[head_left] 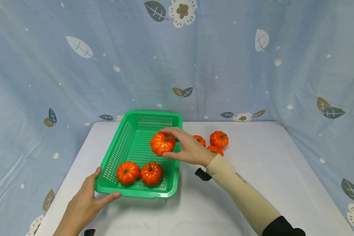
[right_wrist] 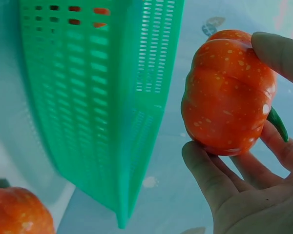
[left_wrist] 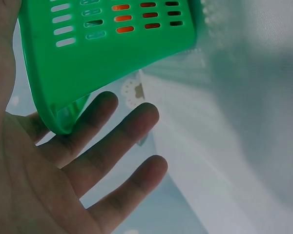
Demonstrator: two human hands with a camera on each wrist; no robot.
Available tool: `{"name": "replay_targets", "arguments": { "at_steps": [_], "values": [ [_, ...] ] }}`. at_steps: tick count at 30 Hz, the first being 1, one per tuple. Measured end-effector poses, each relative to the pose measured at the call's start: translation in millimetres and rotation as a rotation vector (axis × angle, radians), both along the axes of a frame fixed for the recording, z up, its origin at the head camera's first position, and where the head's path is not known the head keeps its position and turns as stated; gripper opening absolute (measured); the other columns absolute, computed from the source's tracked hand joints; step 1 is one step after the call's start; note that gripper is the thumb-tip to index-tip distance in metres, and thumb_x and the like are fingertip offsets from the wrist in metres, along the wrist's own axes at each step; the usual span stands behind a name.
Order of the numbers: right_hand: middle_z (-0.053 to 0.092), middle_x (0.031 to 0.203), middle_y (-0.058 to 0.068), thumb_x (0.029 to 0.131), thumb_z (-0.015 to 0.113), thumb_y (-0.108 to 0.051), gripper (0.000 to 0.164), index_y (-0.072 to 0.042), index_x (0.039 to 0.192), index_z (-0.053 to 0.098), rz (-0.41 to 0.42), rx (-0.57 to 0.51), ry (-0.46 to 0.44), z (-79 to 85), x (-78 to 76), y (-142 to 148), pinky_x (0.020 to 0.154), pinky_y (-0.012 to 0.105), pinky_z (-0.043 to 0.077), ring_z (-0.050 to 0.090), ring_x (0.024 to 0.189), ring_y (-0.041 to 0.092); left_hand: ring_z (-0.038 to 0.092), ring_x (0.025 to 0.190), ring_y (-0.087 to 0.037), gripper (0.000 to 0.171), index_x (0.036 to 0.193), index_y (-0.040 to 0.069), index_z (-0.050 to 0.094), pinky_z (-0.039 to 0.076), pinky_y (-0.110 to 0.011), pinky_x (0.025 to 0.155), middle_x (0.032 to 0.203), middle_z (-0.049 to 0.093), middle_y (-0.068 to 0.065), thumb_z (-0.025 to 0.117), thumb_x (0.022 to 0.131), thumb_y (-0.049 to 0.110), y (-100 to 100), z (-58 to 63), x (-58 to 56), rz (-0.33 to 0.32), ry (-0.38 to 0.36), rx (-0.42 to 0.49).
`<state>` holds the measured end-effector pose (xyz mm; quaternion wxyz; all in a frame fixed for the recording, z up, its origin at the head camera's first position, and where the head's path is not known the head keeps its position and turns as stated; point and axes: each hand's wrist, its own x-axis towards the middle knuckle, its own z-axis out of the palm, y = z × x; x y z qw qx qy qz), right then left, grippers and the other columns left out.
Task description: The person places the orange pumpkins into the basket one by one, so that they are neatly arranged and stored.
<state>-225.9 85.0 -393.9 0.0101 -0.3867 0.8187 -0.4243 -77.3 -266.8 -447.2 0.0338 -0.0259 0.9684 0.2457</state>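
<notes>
My right hand [head_left: 191, 147] holds a small orange toy pumpkin [head_left: 162, 144] with a green stem between thumb and fingers. In the head view it overlaps the right side of the green plastic basket [head_left: 165, 194]; in the right wrist view the pumpkin [right_wrist: 229, 97] appears beside the basket's wall [right_wrist: 73, 97]. My left hand [head_left: 84, 200] grips the basket's near left corner, thumb along the front rim; the left wrist view shows its other fingers [left_wrist: 122, 129] spread below the rim. Inside the basket, a pumpkin [head_left: 128, 173] and another pumpkin [head_left: 151, 174] sit side by side near the front.
Right of the basket, three more pumpkins lie on the white table [head_left: 253, 164]: one at the back [head_left: 219, 139], one nearer [head_left: 215, 150], and one [head_left: 199, 140] partly hidden behind my right hand. A blue leaf-print curtain [head_left: 224, 65] hangs behind the table and at its sides.
</notes>
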Motion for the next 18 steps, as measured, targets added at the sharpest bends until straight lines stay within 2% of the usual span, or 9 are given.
{"name": "replay_targets", "arguments": {
  "at_steps": [5,13,18],
  "values": [
    [0.052,0.141,-0.011,0.088,0.081,-0.035,0.068,-0.019,0.147,0.05,0.014,-0.003,-0.015,8.5,-13.2,-14,0.099,0.028,0.05,0.05,0.124,0.004,0.037,0.135,-0.054,0.124,0.162,0.001,0.007,0.04,-0.072,0.093,0.156,0.028,-0.033,0.069,0.082,0.071,0,0.5,0.0,-0.004,-0.001,-0.005],
    [0.053,0.141,-0.008,0.086,0.084,-0.032,0.072,-0.019,0.148,0.049,0.021,-0.054,-0.127,20.6,-31.3,-40,0.1,0.027,0.049,0.053,0.121,0.009,0.037,0.135,-0.054,0.125,0.162,0.001,0.007,0.04,-0.073,0.093,0.155,0.029,-0.033,0.069,0.081,0.073,1,0.9,0.1,-0.002,-0.009,-0.008],
    [0.053,0.141,-0.006,0.085,0.085,-0.028,0.072,-0.018,0.147,0.05,-0.007,-0.148,-0.196,21.6,-37.4,-61,0.095,0.029,0.053,0.055,0.118,0.013,0.038,0.134,-0.055,0.125,0.162,0.001,0.006,0.041,-0.073,0.093,0.155,0.029,-0.034,0.069,0.081,0.073,0,0.4,-0.1,0.002,-0.013,-0.013]
  ]
}}
